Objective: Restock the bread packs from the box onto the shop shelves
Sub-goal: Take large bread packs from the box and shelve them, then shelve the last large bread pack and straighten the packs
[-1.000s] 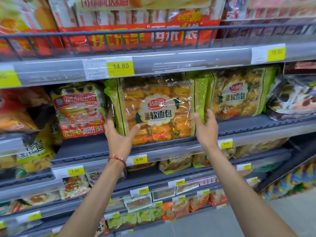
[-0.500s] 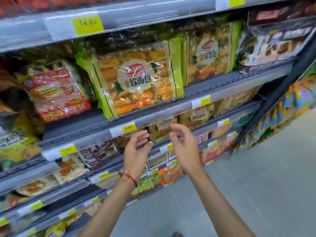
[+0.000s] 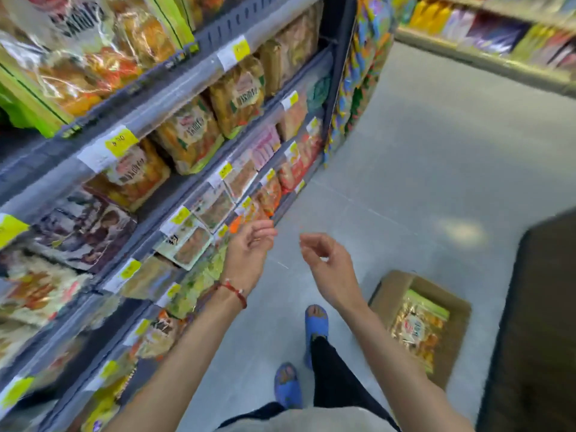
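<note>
A cardboard box (image 3: 389,294) stands open on the floor at lower right, with a green-edged bread pack (image 3: 417,330) lying inside it. The same kind of bread pack (image 3: 71,67) stands on the shelf (image 3: 187,79) at upper left. My left hand (image 3: 249,254) hangs in front of the lower shelves, fingers loosely curled, holding nothing. My right hand (image 3: 327,260) is beside it over the floor, also loosely curled and holding nothing, up and left of the box.
Several shelves of packaged bread and cakes with yellow price tags fill the left side. A dark unit (image 3: 536,322) stands right of the box. Another shelf row (image 3: 498,35) runs at the far right. My feet in blue sandals (image 3: 316,322) stand on the grey floor.
Both hands let go of the bread pack on the shelf and dropped down. My view swung down and right, bringing the floor and the box into sight.
</note>
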Tool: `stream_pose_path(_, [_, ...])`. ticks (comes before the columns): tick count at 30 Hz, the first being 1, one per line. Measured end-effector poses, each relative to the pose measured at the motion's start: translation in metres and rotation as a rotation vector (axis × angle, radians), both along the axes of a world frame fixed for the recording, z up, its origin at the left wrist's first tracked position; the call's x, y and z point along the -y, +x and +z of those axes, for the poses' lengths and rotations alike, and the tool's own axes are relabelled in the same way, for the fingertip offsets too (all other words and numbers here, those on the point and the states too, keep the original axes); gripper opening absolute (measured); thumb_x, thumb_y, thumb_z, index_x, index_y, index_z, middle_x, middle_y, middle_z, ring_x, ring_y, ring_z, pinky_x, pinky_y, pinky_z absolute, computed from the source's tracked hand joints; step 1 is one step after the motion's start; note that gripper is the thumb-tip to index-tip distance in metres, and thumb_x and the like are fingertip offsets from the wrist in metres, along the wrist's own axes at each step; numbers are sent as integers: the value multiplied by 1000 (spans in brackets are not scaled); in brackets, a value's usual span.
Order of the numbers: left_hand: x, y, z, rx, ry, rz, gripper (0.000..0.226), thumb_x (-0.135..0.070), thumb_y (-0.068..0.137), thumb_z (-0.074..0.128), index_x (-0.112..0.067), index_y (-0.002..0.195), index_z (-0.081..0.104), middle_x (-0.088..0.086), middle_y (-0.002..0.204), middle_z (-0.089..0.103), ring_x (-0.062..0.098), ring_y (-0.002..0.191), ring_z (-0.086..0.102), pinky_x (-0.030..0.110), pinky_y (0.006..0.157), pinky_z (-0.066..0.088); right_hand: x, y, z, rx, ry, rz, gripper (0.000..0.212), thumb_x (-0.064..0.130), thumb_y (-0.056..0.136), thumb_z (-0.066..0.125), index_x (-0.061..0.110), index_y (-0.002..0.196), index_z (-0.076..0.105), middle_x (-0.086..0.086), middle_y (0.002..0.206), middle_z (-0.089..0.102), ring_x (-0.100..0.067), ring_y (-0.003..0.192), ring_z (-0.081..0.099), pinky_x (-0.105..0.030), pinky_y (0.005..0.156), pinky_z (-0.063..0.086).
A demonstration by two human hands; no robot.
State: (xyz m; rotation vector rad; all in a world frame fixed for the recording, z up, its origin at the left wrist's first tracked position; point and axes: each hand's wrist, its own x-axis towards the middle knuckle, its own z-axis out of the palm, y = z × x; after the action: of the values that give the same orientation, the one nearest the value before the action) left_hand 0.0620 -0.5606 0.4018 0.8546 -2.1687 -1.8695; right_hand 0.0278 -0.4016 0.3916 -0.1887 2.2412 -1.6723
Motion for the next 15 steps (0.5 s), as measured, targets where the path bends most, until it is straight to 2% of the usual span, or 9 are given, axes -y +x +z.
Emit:
stream_pose_path(4, [-54,16,-7,80,49,-145,28,12,90,54,-5,111,61,-3,87,66,-14,63,62,2,61,45,-62,40,-9,82,9,-124,19,5,98,64,21,107,71,1,104,74,-2,85,65,-8,75,44])
stream_pose_path(8, [-110,22,-19,141,63,-270,25,6,91,55,-14,105,62,-5,88,68,-1,72,63,10,65,45,-127,71,-20,155,4,-234,19,10,100,63,26,107,70,5,106,74,-4,89,66,-15,77,49])
stream_pose_path(12, [-182,23,-31,166,66,-378,28,8,90,54,-11,107,64,-3,88,68,-12,61,61,4,60,45,-207,94,-32,175,28,-339,18,9,99,64,21,111,71,4,106,74,-7,92,67,-9,77,48])
stream_pose_path(15, [-246,31,-35,196,107,-440,27,4,89,56,-17,105,65,-1,94,70,2,74,64,17,72,48,-274,109,-35,188,54,-376,20,8,100,62,18,115,71,9,106,70,-1,93,63,-8,77,47])
